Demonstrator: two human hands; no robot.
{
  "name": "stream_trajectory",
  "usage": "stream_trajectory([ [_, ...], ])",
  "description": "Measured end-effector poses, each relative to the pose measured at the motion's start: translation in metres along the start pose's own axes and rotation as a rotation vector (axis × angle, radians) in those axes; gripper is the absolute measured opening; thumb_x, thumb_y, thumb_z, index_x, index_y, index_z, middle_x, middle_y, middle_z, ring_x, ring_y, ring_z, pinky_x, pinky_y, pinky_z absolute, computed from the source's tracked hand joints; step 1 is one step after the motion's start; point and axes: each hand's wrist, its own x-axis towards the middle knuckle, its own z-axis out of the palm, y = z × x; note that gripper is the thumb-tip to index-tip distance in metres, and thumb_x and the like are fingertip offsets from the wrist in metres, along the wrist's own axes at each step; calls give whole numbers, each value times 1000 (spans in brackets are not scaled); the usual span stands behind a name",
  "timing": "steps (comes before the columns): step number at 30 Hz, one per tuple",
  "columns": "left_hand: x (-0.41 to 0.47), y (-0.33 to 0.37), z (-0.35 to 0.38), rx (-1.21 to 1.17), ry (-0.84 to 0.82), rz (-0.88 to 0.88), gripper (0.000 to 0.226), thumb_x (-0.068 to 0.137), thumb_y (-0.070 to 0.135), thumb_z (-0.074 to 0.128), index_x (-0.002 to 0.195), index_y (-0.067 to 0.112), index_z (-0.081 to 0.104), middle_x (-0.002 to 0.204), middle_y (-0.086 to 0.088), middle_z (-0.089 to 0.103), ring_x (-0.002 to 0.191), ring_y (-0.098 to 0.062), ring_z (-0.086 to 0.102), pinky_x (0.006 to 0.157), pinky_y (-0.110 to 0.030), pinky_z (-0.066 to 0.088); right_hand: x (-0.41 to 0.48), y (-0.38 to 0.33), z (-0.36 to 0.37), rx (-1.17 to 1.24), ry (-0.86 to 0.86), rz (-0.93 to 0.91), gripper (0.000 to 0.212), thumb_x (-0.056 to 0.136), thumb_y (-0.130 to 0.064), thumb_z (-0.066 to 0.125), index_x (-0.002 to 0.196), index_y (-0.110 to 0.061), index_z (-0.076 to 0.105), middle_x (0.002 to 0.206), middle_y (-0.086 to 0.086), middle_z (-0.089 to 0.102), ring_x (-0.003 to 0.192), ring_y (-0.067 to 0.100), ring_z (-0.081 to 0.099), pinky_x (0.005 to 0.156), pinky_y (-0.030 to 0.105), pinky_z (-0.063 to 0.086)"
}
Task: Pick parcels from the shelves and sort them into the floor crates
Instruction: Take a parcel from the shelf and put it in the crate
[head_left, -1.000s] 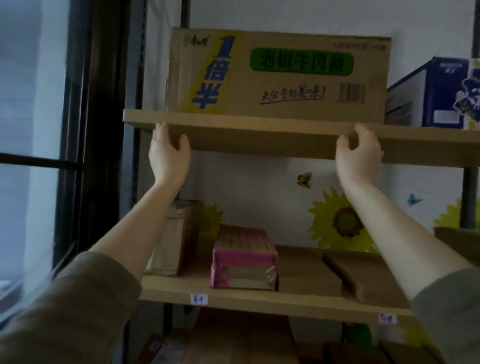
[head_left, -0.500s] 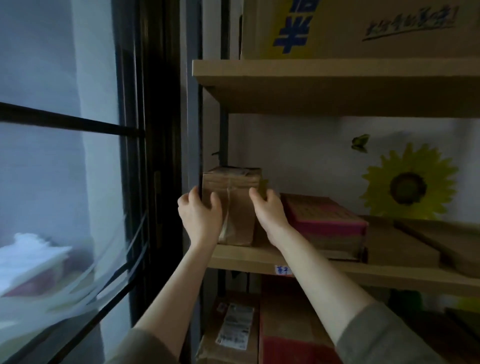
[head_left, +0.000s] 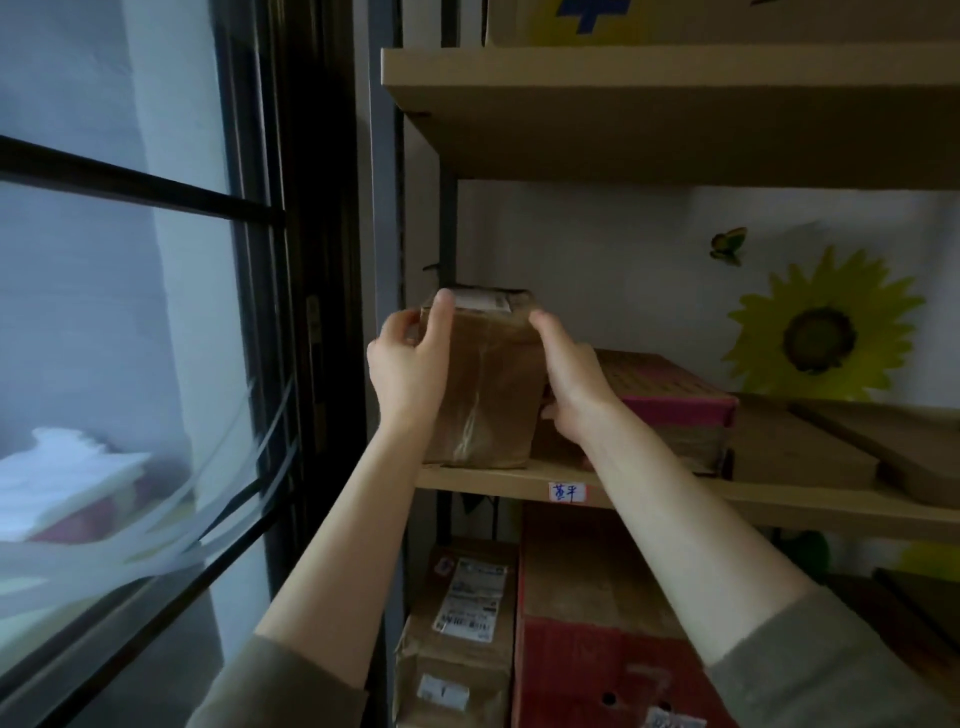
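Observation:
A tall brown taped parcel with a white label on top stands upright at the left end of the middle shelf. My left hand grips its left side, thumb over the top corner. My right hand clasps its right side. The parcel's base still rests near the shelf's front edge. No floor crates are in view.
A pink-banded box and flat brown cartons lie to the right on the same shelf. The upper shelf board hangs overhead. Below stand a labelled brown parcel and a red box. A window frame is at the left.
My hands dropped from the upper shelf's edge to the brown parcel on the middle shelf and closed on its two sides; the parcel has come forward toward the shelf's front edge.

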Motion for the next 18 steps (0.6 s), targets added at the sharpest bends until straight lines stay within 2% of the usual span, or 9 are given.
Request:
stream_trajectory([
  [1,-7,4,-3,-54,5,12,39,84,51,56,106,18,56,96,1,61,91,-16,62,76,-32,54,-9,0,-3,20,-22,-33,50,82,-50,53,119,-16,55,110,4,63,95,16,57,65,29,40],
  [2,-15,7,-5,-106,9,20,30,85,45,57,105,22,53,93,4,59,88,-12,60,70,-28,53,-17,2,-6,42,-29,-77,39,83,-44,54,111,-18,57,103,2,65,91,15,58,62,28,39],
  [4,-31,9,-12,-190,22,41,20,87,35,56,104,25,52,93,8,57,86,-6,56,63,-20,45,-35,9,-11,81,-29,-190,28,81,-35,56,107,-24,58,101,-2,65,96,15,58,70,30,45],
  [7,-53,8,-24,-285,28,95,20,82,29,55,102,26,55,94,8,60,84,-2,57,65,-18,45,-64,23,-14,73,-72,-375,35,73,-32,55,106,-38,61,100,-17,66,100,2,58,83,28,47],
  [9,-64,5,-31,-324,16,112,24,76,27,51,99,27,57,93,8,62,83,-1,59,64,-17,47,-81,31,-15,41,-90,-480,33,74,-29,54,100,-48,59,98,-27,65,96,-10,58,77,18,50],
  [12,-74,0,-37,-356,13,108,24,73,23,47,92,28,59,90,7,64,83,-8,59,64,-22,46,-93,40,-16,30,-80,-532,39,74,-29,54,110,-45,54,105,-25,65,101,-9,57,75,7,48],
  [18,-79,1,-39,-356,2,101,22,71,22,46,90,28,57,89,5,64,85,-10,59,66,-24,46,-94,40,-17,24,-91,-544,46,74,-29,54,119,-38,52,109,-20,65,103,-7,57,78,6,48],
])
